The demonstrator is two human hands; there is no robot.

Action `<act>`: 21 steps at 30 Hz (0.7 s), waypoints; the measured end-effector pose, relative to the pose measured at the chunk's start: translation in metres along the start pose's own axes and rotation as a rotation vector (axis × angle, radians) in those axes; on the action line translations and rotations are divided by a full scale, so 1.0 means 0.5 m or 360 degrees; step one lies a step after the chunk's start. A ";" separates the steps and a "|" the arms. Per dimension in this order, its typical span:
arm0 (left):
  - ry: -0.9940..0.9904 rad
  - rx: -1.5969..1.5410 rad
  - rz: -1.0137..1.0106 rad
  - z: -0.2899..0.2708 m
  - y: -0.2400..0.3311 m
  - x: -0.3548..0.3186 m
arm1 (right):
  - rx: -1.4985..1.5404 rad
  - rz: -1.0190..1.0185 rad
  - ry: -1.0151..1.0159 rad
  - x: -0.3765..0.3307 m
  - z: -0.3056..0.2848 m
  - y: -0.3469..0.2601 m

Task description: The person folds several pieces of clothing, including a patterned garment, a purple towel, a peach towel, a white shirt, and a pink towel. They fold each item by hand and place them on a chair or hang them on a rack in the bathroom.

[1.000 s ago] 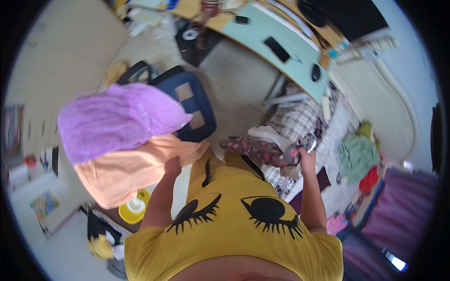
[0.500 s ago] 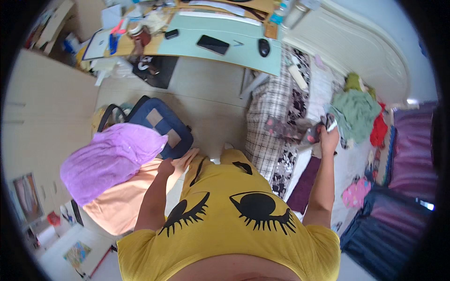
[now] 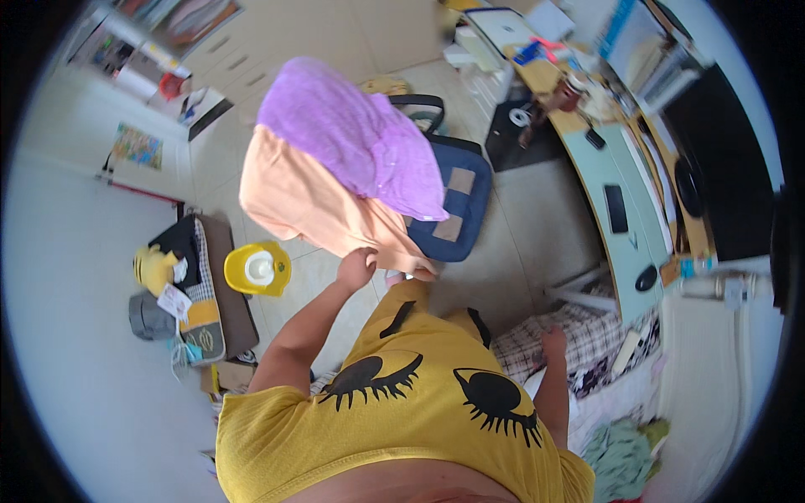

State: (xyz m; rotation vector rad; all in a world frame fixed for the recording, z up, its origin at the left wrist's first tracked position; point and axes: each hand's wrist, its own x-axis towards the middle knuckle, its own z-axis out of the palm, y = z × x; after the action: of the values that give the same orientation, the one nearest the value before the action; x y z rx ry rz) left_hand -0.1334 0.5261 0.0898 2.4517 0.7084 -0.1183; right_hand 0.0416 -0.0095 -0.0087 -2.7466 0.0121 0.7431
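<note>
A peach cloth (image 3: pixel 310 193) and a fuzzy purple garment (image 3: pixel 335 134) lie draped over a chair whose blue seat cushion (image 3: pixel 470 197) has beige patches. My left hand (image 3: pixel 359 267) is closed on the peach cloth's near edge. That cloth's loose end hangs just in front of my legs. My right hand (image 3: pixel 553 342) is beside the bed, over the checked bedcover (image 3: pixel 579 335). Its fingers look curled, and nothing shows in them.
The desk (image 3: pixel 616 243) at the right holds a phone (image 3: pixel 616 209), a mouse (image 3: pixel 646 278) and a monitor (image 3: pixel 717 151). A yellow child's potty (image 3: pixel 257 268) stands on the floor at left. Beyond it is a low brown bench (image 3: pixel 231 289) with a plush toy. Green clothing (image 3: pixel 620 453) lies on the bed.
My view has swung left toward the chair. The dark patterned garment in my right hand no longer shows there, and that hand is nearer my body. My left hand stays at the peach cloth.
</note>
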 end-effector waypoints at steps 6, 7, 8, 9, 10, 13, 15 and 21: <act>0.1027 0.0078 0.0303 -0.274 -0.084 0.064 | 0.0201 -0.0885 -0.0002 0.067 -0.033 -0.454; 0.1171 0.0125 0.0316 -0.324 -0.106 0.079 | 0.0218 -0.0946 -0.0035 0.031 -0.047 -0.551; 0.1235 0.0129 0.0308 -0.372 -0.126 0.101 | 0.0246 -0.0987 -0.0061 -0.007 -0.042 -0.628; 0.1294 0.0138 0.0311 -0.424 -0.146 0.126 | 0.0239 -0.0998 -0.0100 -0.033 -0.017 -0.682; 0.1353 0.0141 0.0313 -0.465 -0.171 0.151 | 0.0227 -0.1005 -0.0137 -0.056 0.012 -0.728; 0.1237 0.0235 0.0388 -0.562 -0.220 0.241 | 0.0305 -0.1094 -0.0317 -0.108 0.132 -0.827; 0.1131 0.0437 0.0588 -0.598 -0.244 0.302 | 0.0095 -0.1411 -0.0200 -0.159 0.201 -0.876; 0.0730 0.1204 0.0933 -0.614 -0.296 0.455 | 0.0286 -0.1098 -0.0385 -0.284 0.165 -1.004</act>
State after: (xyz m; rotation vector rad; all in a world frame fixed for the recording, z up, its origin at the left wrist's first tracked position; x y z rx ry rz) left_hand -0.0368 0.9040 0.2155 3.3587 0.0667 0.5060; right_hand -0.0797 0.4844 0.1342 -2.2358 -0.8260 0.8007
